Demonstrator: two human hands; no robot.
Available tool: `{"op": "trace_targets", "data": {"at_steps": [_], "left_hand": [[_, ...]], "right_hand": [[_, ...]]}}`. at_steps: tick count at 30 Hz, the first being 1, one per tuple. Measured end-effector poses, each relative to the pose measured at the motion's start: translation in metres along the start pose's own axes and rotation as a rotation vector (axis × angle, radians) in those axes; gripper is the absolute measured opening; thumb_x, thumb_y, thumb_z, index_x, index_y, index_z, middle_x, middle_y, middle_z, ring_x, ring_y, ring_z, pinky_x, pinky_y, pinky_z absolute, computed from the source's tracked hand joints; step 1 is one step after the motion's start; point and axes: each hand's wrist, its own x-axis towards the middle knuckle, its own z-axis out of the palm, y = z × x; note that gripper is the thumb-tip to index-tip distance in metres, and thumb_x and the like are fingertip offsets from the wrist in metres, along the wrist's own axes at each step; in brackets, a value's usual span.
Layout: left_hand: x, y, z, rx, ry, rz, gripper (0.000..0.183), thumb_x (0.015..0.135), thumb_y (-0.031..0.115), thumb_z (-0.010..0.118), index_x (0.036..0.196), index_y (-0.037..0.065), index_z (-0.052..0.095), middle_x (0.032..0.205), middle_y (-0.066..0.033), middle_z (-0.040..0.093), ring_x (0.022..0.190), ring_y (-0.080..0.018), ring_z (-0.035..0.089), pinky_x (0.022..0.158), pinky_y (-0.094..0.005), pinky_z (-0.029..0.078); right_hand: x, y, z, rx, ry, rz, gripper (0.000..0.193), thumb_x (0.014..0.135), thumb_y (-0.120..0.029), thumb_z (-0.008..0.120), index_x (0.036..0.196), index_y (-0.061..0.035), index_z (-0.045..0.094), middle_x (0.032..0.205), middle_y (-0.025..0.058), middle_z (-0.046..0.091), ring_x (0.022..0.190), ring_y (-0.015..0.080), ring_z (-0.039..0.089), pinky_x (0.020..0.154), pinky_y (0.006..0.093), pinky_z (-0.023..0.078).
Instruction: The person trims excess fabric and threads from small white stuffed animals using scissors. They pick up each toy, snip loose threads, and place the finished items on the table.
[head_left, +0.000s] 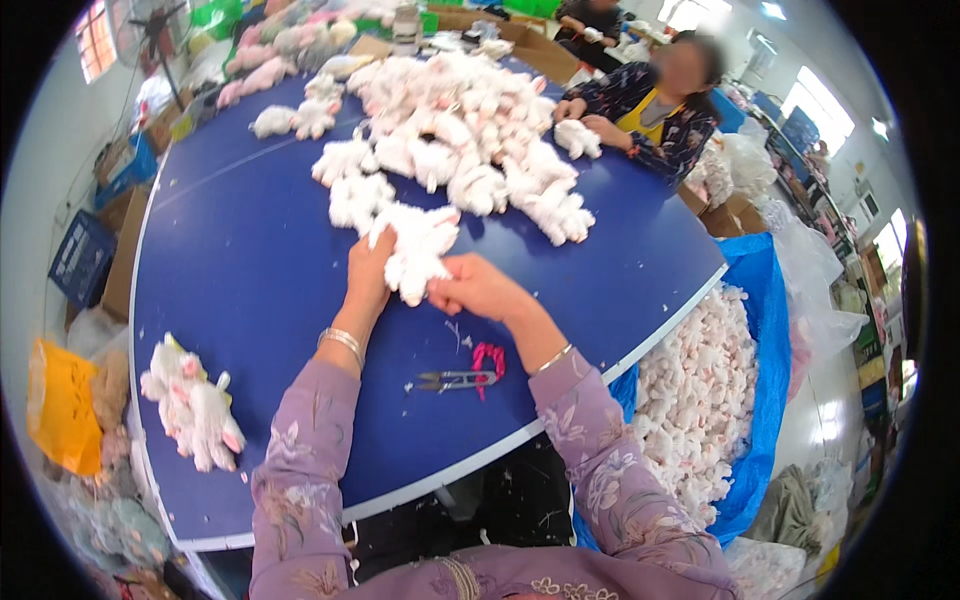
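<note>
Over the blue table (260, 260), a small white plush toy (420, 240) is held between my two hands. My left hand (371, 268) grips it from the left side, fingers partly hidden behind the fur. At its lower right edge, my right hand (480, 288) pinches the plush with closed fingers. Thread snips (450, 380) with a pink-red wrapped handle lie on the table below my hands, beside scraps of white thread. Just beyond my hands spreads a large heap of similar white plush toys (450, 120). A few more plush toys (193, 405) lie at the table's near left.
A blue sack (765, 350) full of small white plush pieces (695, 400) stands against the table's right edge. Across the table, a co-worker (650, 105) handles another white plush. Blue crates (88, 255) and a yellow bag (65, 405) sit off the left edge.
</note>
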Motion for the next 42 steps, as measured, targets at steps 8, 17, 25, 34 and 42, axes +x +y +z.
{"op": "trace_targets", "data": {"at_steps": [8,17,25,34,42], "left_hand": [[0.007,0.013,-0.009,-0.044,-0.134,-0.194,0.037,0.100,0.036,0.041,0.107,0.002,0.055,0.089,-0.0120,0.068,0.073,-0.0170,0.064,0.064,-0.0275,0.049],[0.000,0.014,0.002,0.070,-0.146,-0.165,0.032,0.100,0.033,0.041,0.100,0.004,0.056,0.083,-0.0089,0.065,0.065,-0.0126,0.057,0.060,-0.0246,0.044],[-0.001,0.009,0.001,0.148,-0.197,-0.118,0.024,0.099,0.027,0.048,0.097,0.007,0.060,0.083,-0.0056,0.065,0.067,-0.0096,0.057,0.061,-0.0220,0.044],[-0.005,0.011,0.003,0.060,-0.255,-0.103,0.036,0.096,0.031,0.053,0.119,0.003,0.055,0.104,-0.0059,0.063,0.084,-0.0102,0.059,0.072,-0.0240,0.047],[-0.013,0.017,0.005,0.090,-0.337,-0.169,0.048,0.088,0.017,0.065,0.129,0.001,0.048,0.119,-0.0096,0.059,0.104,-0.0181,0.060,0.089,-0.0319,0.049]], "right_hand": [[-0.032,-0.046,-0.018,0.100,0.325,-0.266,0.014,0.091,-0.010,0.056,0.085,0.0011,0.063,0.076,0.0072,0.065,0.062,0.0143,0.059,0.061,0.0275,0.050],[-0.056,-0.028,-0.136,-0.450,1.067,-0.193,0.074,0.074,-0.039,0.077,0.133,-0.0060,0.046,0.133,0.0189,0.048,0.116,0.0344,0.052,0.095,0.0431,0.045],[-0.027,0.031,-0.140,-0.687,1.297,-0.013,0.043,0.080,-0.021,0.067,0.114,0.0014,0.056,0.107,0.0223,0.064,0.099,0.0392,0.062,0.087,0.0447,0.047],[-0.005,-0.018,-0.031,-0.012,0.449,-0.217,0.031,0.088,-0.026,0.068,0.103,0.0001,0.067,0.089,0.0029,0.067,0.079,0.0079,0.059,0.066,0.0256,0.049],[0.013,-0.005,-0.005,-0.124,0.511,-0.145,0.029,0.085,-0.023,0.069,0.095,0.0024,0.061,0.083,0.0058,0.064,0.074,0.0107,0.058,0.066,0.0268,0.047]]}}
